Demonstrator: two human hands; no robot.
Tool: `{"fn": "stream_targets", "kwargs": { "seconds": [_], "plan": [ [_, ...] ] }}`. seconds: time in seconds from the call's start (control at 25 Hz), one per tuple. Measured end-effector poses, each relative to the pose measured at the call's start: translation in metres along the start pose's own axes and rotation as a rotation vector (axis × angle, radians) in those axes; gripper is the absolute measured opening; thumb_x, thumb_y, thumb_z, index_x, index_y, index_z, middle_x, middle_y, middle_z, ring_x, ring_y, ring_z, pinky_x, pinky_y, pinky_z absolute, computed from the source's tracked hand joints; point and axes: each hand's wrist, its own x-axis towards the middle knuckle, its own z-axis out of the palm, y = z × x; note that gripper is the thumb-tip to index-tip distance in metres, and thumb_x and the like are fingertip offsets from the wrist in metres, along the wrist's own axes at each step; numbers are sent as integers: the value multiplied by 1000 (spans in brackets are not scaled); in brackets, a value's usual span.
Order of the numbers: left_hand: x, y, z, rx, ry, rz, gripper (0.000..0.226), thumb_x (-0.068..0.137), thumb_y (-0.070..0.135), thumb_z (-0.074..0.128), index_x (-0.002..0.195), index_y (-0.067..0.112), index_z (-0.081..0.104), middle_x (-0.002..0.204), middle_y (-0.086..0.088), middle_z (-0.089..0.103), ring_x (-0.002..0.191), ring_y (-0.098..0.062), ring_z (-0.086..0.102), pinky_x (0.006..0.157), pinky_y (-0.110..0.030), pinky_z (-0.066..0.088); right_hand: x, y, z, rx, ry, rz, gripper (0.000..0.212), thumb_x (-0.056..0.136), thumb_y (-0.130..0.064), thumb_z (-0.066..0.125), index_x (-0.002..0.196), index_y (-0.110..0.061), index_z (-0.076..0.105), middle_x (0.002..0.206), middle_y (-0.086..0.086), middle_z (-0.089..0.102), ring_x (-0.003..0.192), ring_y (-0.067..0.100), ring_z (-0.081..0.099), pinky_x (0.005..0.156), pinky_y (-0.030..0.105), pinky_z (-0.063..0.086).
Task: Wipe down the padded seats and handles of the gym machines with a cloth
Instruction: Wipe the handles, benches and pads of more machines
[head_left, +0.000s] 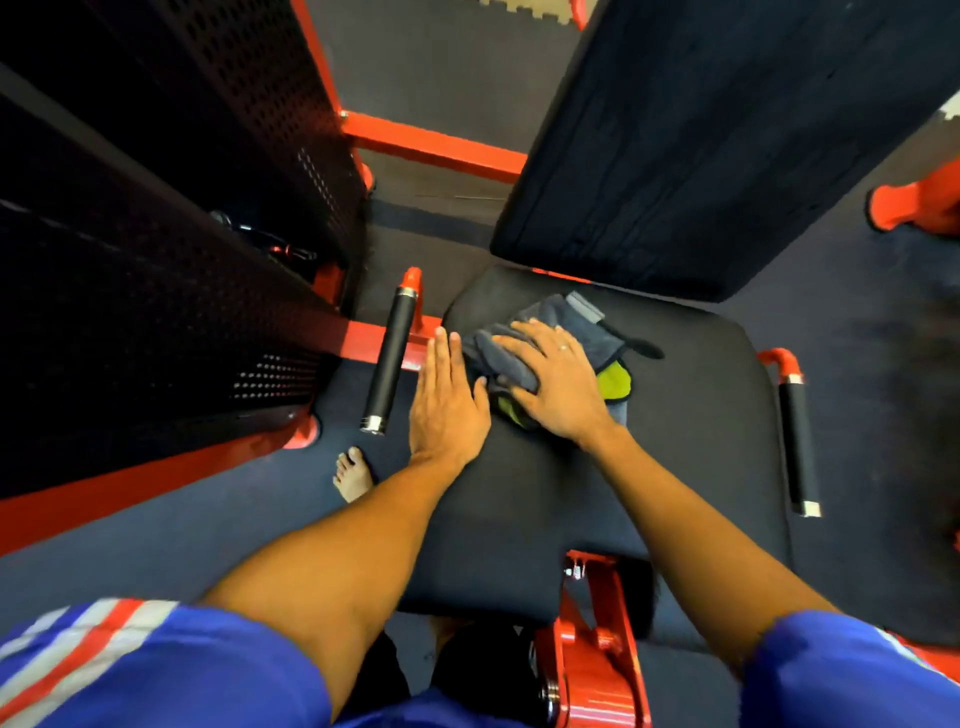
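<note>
One cloth under right hand on seat

Blue short sleeves, red-and-white striped: left sleeve lower left, right sleeve lower right. Slim ring on right hand. Bare foot, left of centre.

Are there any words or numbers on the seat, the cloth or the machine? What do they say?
None can be read.
The cloth has a small grey tag, but it is too blurred to show any letters.
The seat, back pad, handles and red frame bear no writing; the sleeves show only stripes.
</note>
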Motion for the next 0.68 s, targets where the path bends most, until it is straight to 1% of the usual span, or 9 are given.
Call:
{"fn": "stream_targets", "kwargs": {
  "seconds": [0.08,0.2,0.28,0.36,0.44,0.48,0.56,0.6,0.68],
  "plan": [
    [1,0,-2,9,13,18,72,103,36,45,162,6,16,170,-12,9,156,-27,17,126,-38,23,30,14,-3,-43,35,40,55,94,-45,66,145,-26,57,155,8,47,138,32,46,113,52,37],
    [0,-1,-1,9,-2,7,70,104,39,38,162,8,16,171,-11,10,156,-25,16,126,-35,20,82,6,5,-28,88,189,51,91,-48,61,138,-29,61,143,3,56,130,31,53,114,51,35],
    [2,-4,0,-17,14,-5,69,102,41,34,161,6,22,170,-12,15,156,-25,19,125,-36,24,93,-11,12,9,78,86,51,87,-50,57,133,-29,64,134,-2,62,131,28,54,114,49,33],
    [0,-6,3,-37,22,-4,69,101,42,33,159,4,28,167,-14,22,154,-26,24,122,-42,31,88,-9,12,-4,-5,-145,55,87,-51,57,137,-30,62,138,-4,61,136,25,50,114,46,31],
    [1,-6,4,-29,29,-12,68,102,43,32,160,6,26,168,-12,21,155,-24,22,123,-40,31,105,14,6,-37,-64,-246,54,91,-54,59,140,-31,60,137,-3,61,131,26,53,107,44,36],
    [1,-7,4,-24,29,-9,68,103,43,31,161,8,23,169,-10,18,156,-22,19,123,-38,30,117,21,3,-60,-62,-181,53,92,-57,60,138,-31,60,134,-2,61,125,27,56,101,44,40],
    [1,-7,4,-15,24,0,68,103,43,31,162,11,20,170,-8,15,157,-20,15,124,-36,29,142,26,-1,-97,-42,78,52,91,-62,57,135,-34,60,128,-2,62,117,28,60,94,44,43],
    [0,-7,3,-12,23,2,68,103,42,31,162,11,20,170,-8,15,157,-19,15,123,-36,29,149,22,0,-103,-32,158,52,90,-63,56,133,-34,62,126,-3,63,114,28,61,92,44,43],
    [1,-6,2,-18,20,-6,67,102,42,32,161,9,24,169,-9,18,156,-21,18,123,-38,31,149,4,4,-74,5,97,48,85,-59,60,124,-33,67,118,-4,67,107,28,64,90,43,43]
  ]
}}
